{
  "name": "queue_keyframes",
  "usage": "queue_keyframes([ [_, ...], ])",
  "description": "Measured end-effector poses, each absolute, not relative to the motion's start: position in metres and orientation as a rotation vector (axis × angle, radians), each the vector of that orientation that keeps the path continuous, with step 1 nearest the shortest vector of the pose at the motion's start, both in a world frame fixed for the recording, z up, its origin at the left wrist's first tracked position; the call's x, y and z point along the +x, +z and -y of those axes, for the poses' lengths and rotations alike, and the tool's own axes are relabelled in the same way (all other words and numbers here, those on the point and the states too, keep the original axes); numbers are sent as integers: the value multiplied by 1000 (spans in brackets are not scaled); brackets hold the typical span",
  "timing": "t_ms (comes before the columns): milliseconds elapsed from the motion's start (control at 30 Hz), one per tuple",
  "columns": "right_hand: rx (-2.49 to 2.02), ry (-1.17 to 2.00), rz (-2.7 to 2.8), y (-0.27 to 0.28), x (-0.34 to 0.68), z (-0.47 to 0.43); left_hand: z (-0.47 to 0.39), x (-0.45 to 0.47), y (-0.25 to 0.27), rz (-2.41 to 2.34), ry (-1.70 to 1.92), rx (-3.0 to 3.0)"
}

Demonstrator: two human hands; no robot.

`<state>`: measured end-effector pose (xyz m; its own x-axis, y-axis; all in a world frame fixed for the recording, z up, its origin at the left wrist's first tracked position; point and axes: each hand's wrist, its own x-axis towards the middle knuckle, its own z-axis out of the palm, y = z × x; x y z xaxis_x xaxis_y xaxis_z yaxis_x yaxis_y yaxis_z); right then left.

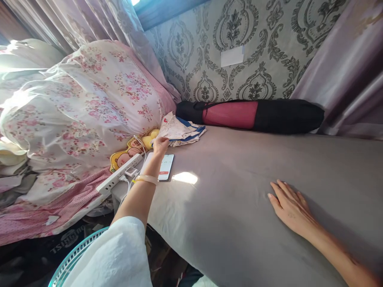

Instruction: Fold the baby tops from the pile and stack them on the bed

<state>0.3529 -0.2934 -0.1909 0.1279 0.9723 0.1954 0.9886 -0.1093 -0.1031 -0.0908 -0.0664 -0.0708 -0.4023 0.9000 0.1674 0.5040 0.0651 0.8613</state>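
At the far side of the grey-covered surface, a pile of folded white cloth (181, 133) with blue edging and a small red mark lies against the floral bundle. My left hand (161, 144) reaches out to its near left corner, fingers closed on the cloth's edge; the fingertips are partly hidden. Under my left forearm lies a phone (166, 167) with a lit screen, partly covered by the arm. My right hand (289, 207) rests palm down on the grey sheet (227, 223), fingers stretched out and holding nothing.
A white power strip (119, 174) with plugs and cables lies left of the phone, beside a yellow cartoon cushion (127, 153). A black and red long bag (251, 115) lies along the wall. Below left stands a teal fan or basket rim (79, 249).
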Motion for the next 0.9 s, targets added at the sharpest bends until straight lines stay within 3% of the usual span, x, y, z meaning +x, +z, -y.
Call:
queue_keyframes([
  [133, -2150, -208, 1948, -193, 346, 296, 45, -121, -60, -2116, 1256, 1515],
  [333, -2132, -254, 1940, -193, 342, 300, 23, -143, -53, -2339, 749, 1982],
  [600, -2124, -332, 1943, -186, 336, 302, 4, -147, -57, -2460, 297, 1998],
  [900, -2112, -400, 1949, -184, 336, 303, 7, -132, -49, -2525, 173, 2055],
])
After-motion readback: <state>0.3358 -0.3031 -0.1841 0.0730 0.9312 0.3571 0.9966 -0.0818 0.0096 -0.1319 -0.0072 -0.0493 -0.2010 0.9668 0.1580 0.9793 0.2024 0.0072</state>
